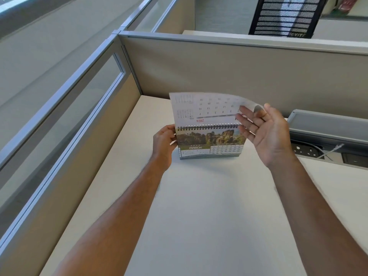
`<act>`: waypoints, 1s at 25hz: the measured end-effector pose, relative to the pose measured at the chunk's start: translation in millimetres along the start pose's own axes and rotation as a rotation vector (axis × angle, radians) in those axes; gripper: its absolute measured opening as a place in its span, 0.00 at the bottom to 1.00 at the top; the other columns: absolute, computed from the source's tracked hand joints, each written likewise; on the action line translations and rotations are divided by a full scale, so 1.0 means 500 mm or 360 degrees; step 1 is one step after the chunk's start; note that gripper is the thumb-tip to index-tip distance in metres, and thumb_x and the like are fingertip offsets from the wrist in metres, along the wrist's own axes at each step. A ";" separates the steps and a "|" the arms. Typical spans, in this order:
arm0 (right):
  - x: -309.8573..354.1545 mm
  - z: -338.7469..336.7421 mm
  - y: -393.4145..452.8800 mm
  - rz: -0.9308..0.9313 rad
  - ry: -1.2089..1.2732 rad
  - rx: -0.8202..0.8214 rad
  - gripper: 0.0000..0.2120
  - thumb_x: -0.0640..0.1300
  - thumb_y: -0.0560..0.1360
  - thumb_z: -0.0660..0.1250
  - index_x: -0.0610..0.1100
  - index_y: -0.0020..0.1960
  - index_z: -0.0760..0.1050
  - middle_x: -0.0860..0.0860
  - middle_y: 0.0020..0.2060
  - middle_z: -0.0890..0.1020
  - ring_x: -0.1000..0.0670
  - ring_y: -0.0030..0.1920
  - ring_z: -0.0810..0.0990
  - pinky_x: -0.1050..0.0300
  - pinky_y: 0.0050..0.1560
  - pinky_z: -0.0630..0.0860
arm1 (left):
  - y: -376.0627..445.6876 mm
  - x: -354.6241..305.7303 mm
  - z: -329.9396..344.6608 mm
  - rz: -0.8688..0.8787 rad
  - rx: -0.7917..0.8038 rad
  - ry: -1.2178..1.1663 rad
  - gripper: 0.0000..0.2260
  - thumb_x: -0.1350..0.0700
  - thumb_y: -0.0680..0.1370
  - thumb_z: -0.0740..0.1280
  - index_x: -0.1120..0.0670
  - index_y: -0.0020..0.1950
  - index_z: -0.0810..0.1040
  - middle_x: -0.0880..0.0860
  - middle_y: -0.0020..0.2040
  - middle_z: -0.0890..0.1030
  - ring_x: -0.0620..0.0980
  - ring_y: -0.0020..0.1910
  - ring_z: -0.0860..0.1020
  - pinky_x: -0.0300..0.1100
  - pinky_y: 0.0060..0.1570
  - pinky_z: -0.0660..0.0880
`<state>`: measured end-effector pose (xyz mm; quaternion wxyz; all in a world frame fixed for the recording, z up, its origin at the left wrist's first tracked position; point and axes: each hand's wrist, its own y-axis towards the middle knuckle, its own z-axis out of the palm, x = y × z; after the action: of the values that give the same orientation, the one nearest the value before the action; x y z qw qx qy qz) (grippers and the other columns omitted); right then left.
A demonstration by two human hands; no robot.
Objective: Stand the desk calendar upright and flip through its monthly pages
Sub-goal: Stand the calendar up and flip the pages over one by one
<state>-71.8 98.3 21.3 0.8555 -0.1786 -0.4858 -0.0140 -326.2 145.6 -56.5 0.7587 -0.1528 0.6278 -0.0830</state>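
A spiral-bound desk calendar (209, 145) stands upright on the white desk (199, 206), its front page showing a rock landscape photo and the word MARCH. One page (201, 108) is lifted above the wire binding, blurred, with its upside-down back side facing me. My left hand (164, 145) grips the calendar's left edge. My right hand (262, 134) is at the right side with fingers spread, its fingertips touching the raised page's right corner.
Beige cubicle partitions (239, 72) close the desk at the back and left, the left one with a glass strip. A grey cable tray (326, 136) with holes and a white cable lies at the right. A black mesh chair (284, 16) stands beyond the back partition.
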 end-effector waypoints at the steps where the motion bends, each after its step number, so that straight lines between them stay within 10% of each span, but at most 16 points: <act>1: -0.002 0.004 0.013 -0.0015 -0.0077 -0.0013 0.13 0.55 0.84 0.59 0.49 0.45 0.73 0.47 0.61 0.86 0.47 0.62 0.85 0.49 0.61 0.79 | 0.001 0.002 -0.002 0.0004 0.0009 0.0003 0.11 0.63 0.82 0.59 0.58 0.50 0.82 0.55 0.48 0.87 0.54 0.50 0.81 0.54 0.59 0.78; 10: -0.094 -0.035 0.039 -0.0394 -0.0410 -0.0561 0.01 0.43 0.77 0.66 0.48 0.48 0.76 0.49 0.45 0.84 0.53 0.38 0.81 0.56 0.38 0.75 | 0.015 0.000 0.018 -0.0053 -0.0175 0.0022 0.11 0.51 0.83 0.67 0.55 0.45 0.79 0.57 0.49 0.86 0.51 0.46 0.83 0.43 0.47 0.79; 15: -0.203 -0.109 0.041 -0.0198 -0.0818 -0.0747 0.14 0.44 0.77 0.66 0.50 0.63 0.76 0.52 0.57 0.81 0.50 0.54 0.82 0.49 0.53 0.80 | 0.023 0.001 0.026 -0.0027 -0.0225 -0.0010 0.11 0.51 0.82 0.67 0.54 0.62 0.78 0.57 0.51 0.84 0.51 0.50 0.82 0.42 0.48 0.80; 25: -0.247 -0.126 0.023 -0.0189 -0.1044 -0.0649 0.14 0.40 0.82 0.67 0.46 0.67 0.78 0.54 0.58 0.82 0.51 0.58 0.81 0.62 0.51 0.74 | 0.023 0.003 0.035 -0.0014 -0.0291 0.0069 0.12 0.50 0.84 0.64 0.54 0.46 0.80 0.55 0.46 0.85 0.50 0.45 0.83 0.42 0.48 0.79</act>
<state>-82.6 70.4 -114.7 0.5993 -0.3116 -0.7303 -0.1019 -309.5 158.4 -58.8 0.7275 -0.2223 0.6483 -0.0318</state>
